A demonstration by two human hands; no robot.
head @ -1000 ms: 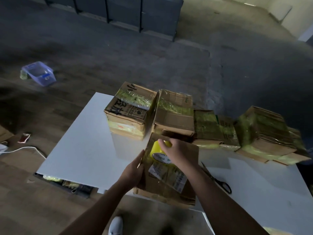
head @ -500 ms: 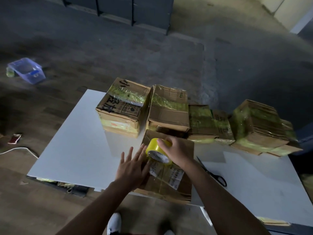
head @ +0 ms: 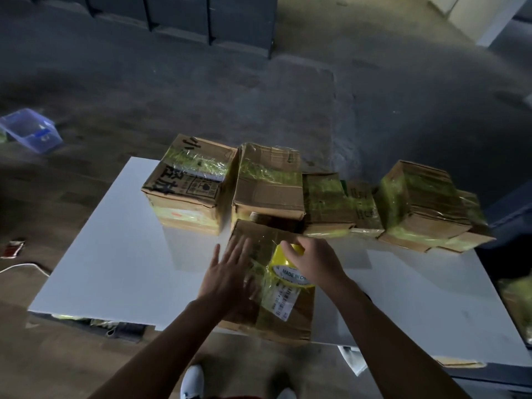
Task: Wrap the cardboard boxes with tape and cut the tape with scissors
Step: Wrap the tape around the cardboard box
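Observation:
A flat cardboard box with a shipping label lies at the near edge of the white table. On its top stands a yellow tape roll, which my right hand grips from above. A strip of clear yellowish tape runs across the box top to the left of the roll. My left hand lies flat on that strip with fingers spread. The scissors are hidden behind my right forearm.
Several taped boxes stand in a row along the table's far edge: a tall printed one, a second box, a low one and a stack at the right. A blue plastic bin sits on the floor at left.
My left hand left the box's left side and now lies flat on its top. The right hand has drawn the roll toward me, leaving tape on the box.

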